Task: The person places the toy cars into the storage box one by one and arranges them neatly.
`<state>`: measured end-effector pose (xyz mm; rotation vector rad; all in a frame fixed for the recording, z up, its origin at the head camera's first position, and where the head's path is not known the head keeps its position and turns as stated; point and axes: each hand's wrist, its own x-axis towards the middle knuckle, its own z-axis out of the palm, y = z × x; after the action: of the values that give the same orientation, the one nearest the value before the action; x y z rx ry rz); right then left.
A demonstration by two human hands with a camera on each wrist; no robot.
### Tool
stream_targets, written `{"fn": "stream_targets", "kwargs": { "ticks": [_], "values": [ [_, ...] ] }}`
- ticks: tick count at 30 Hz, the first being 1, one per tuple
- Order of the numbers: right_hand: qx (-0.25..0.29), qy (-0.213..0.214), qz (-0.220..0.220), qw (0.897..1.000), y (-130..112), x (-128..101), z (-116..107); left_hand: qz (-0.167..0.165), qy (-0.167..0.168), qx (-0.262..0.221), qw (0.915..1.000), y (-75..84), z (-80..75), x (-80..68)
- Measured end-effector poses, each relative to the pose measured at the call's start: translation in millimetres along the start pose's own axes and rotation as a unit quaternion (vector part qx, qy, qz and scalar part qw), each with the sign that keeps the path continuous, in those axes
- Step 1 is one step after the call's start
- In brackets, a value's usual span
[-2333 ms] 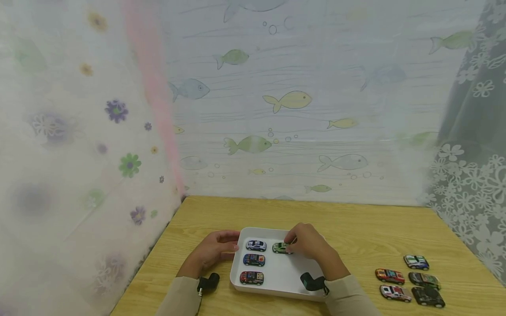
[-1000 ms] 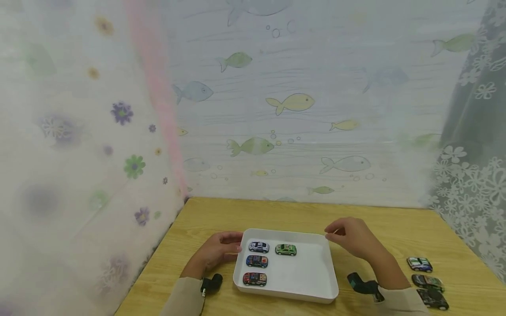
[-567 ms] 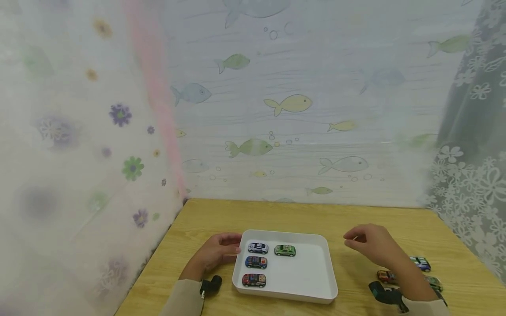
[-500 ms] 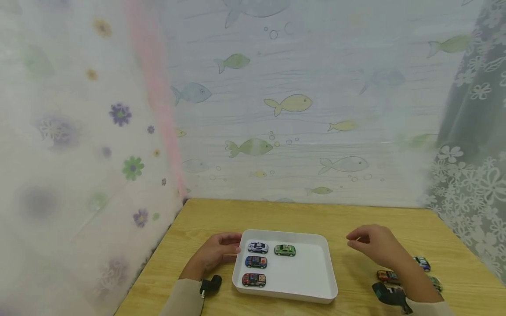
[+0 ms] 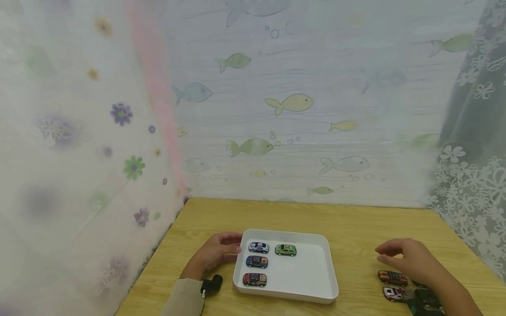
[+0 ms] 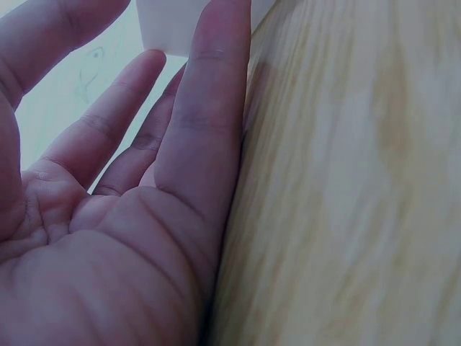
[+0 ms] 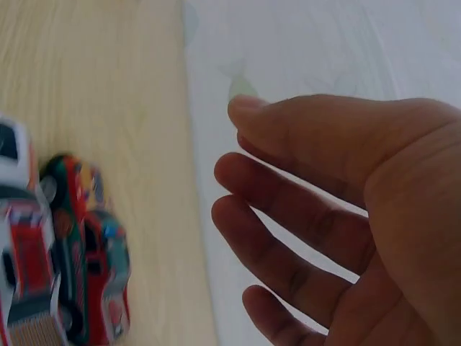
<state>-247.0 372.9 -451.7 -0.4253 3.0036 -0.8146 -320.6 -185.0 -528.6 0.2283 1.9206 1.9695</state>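
Observation:
My left hand [image 5: 216, 252] lies at the left side of a white tray [image 5: 306, 278]; in the left wrist view its fingers are loosely extended, the fingertips by the tray's wall. Inside the tray stand a white toy car [image 5: 258, 247], a blue toy car [image 5: 257, 262] and a red toy car [image 5: 254, 279] in a left column, plus a green toy car [image 5: 285, 250] right of the white one. My right hand [image 5: 413, 262] hovers, holding nothing, beside a red-and-yellow toy car [image 5: 392, 278] and a white-and-red toy car [image 5: 395, 294]. Its fingers are loosely bent in the right wrist view.
A dark toy car [image 5: 427, 298] is partly covered by the right wrist; other cars there are hidden by the arm. The wooden table [image 5: 348, 219] ends at a fish-patterned curtain [image 5: 292, 131] behind and a flowered one [image 5: 79, 175] at left.
My right hand has let go of the green car in the tray, left the tray and moved right to the loose cars. The left hand has stayed at the tray's edge.

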Motion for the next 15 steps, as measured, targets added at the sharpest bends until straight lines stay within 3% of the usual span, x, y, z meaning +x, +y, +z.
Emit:
{"fn": "stream_targets", "kwargs": {
  "ticks": [15],
  "values": [
    [0.04, -0.087, 0.009, 0.995, 33, -15, -8, -0.004, 0.005, 0.005, 1.0, 0.3, 0.6, 1.5]
  ]
}}
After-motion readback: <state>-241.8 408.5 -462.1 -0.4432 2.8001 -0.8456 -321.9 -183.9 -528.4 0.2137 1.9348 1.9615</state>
